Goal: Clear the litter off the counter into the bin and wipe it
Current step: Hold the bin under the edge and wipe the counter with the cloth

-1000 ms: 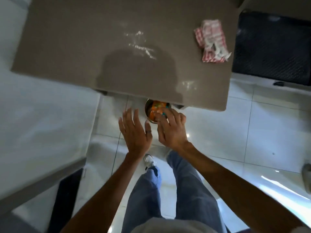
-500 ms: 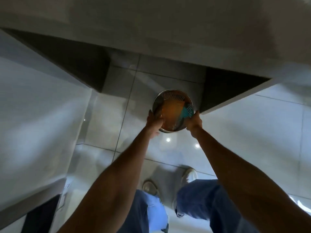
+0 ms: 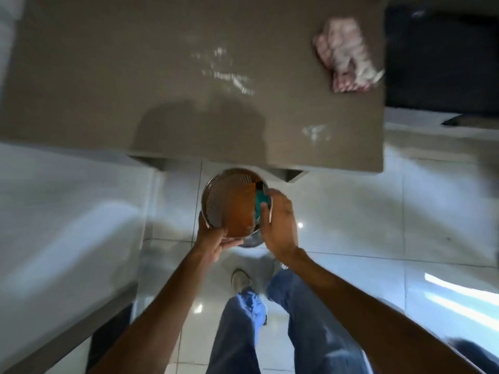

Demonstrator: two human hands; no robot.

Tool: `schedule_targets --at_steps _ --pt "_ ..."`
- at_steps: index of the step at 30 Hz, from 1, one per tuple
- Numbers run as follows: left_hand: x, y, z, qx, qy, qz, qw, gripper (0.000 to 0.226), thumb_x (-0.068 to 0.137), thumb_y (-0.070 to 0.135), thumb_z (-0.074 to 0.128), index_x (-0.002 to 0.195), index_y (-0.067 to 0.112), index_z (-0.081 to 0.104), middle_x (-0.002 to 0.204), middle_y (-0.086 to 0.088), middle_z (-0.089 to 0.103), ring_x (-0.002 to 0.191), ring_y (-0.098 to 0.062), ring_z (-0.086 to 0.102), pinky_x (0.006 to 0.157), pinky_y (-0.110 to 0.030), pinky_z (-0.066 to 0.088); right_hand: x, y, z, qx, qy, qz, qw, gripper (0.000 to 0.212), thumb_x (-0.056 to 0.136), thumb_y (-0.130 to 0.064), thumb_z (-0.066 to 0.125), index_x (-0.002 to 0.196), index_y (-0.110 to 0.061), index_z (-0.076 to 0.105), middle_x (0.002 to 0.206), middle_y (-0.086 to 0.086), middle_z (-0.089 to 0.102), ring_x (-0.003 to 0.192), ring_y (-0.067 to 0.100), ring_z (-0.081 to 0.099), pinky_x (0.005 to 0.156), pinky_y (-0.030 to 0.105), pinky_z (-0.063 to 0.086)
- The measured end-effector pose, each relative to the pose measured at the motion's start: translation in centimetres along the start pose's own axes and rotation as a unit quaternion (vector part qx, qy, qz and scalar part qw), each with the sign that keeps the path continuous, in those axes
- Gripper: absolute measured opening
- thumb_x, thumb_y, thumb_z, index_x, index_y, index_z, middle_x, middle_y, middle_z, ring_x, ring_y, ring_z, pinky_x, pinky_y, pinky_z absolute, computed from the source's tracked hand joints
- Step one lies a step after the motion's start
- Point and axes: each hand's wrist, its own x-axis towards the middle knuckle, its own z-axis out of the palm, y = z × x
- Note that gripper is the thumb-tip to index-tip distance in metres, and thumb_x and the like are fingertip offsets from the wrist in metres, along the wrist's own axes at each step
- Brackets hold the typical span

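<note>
Both hands hold a round perforated metal bin (image 3: 234, 203) above the tiled floor (image 3: 351, 211), just off the worktop's (image 3: 108, 76) near edge. The left hand (image 3: 213, 241) cups its near rim from below; the right hand (image 3: 279, 225) clasps its right side. Orange and teal litter (image 3: 240, 211) lies inside. A red-and-white cloth (image 3: 345, 55) sits by the worktop's far right corner.
</note>
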Motion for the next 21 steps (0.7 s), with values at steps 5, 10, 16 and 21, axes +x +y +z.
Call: schedule_targets --at_steps 5,10,16,21 --pt "-8.1 4.2 -0.2 -0.002 0.008 -0.057 0.998 0.058 0.094 -0.021 0.043 0.138 0.016 0.052 0.138 -0.025 0.063 0.11 -0.049 0.071 0.063 -0.049 0.066 2.3 -10.6 -9.6 0.038 0.093 -0.305 0.947 0.027 0.105 -0.017 0.042 0.126 -0.009 0.059 0.13 0.011 0.063 0.12 0.025 0.061 0.102 0.042 0.053" --pt "-9.1 6.6 0.3 -0.006 -0.004 -0.055 0.998 0.048 0.1 -0.01 0.049 0.139 0.019 0.052 0.133 -0.022 0.067 0.109 -0.045 0.072 0.071 -0.054 0.065 17.0 -12.8 -17.0 -0.198 0.119 -0.169 0.958 0.054 0.108 -0.035 0.031 0.155 -0.01 0.037 0.167 0.012 0.026 0.157 0.032 0.02 0.128 0.037 0.01" --pt "-6.7 8.2 0.9 0.028 0.001 -0.033 0.999 0.05 0.099 -0.008 0.049 0.138 0.023 0.054 0.134 -0.021 0.068 0.112 -0.05 0.071 0.081 -0.072 0.06 28.8 -7.1 -21.3 -0.295 -0.056 -0.065 0.952 0.072 0.107 -0.052 0.032 0.163 -0.011 0.011 0.172 0.014 0.003 0.159 0.036 -0.003 0.13 0.052 0.002" --pt "-5.7 9.4 0.8 0.035 -0.009 -0.031 0.999 0.045 0.102 0.002 0.056 0.138 0.028 0.055 0.133 -0.016 0.07 0.113 -0.046 0.072 0.083 -0.071 0.06 27.0 -5.2 -19.4 -0.307 -0.04 -0.089 0.947 0.061 0.109 -0.04 0.02 0.163 -0.013 0.014 0.172 0.011 0.01 0.16 0.028 0.004 0.13 0.043 0.001"
